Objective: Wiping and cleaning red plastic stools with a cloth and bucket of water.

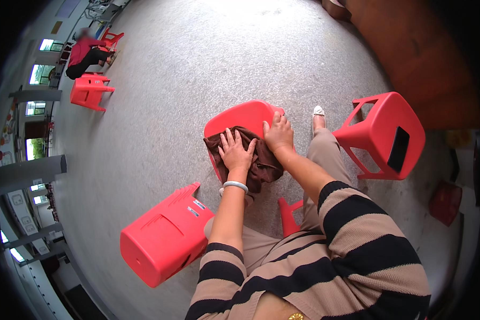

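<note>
Before me stands a red plastic stool [240, 114], with a crumpled dark brown cloth [260, 166] spread over its near part. My left hand [236, 154] lies flat on the cloth, fingers spread, palm down. A pale bangle [235, 185] circles that wrist. My right hand [279, 134] grips the stool's right edge, its fingers curled at the rim beside the cloth. The far part of the red surface is bare of cloth. The cloth's near folds hang over the stool's near side.
A second red stool [164, 236] is close on my left. On my right, another red stool [396, 116] carries a black phone-like object [399, 149]. A brown wooden surface [416, 52] is at upper right. Far left, a seated person [82, 52] is near more red stools [90, 91].
</note>
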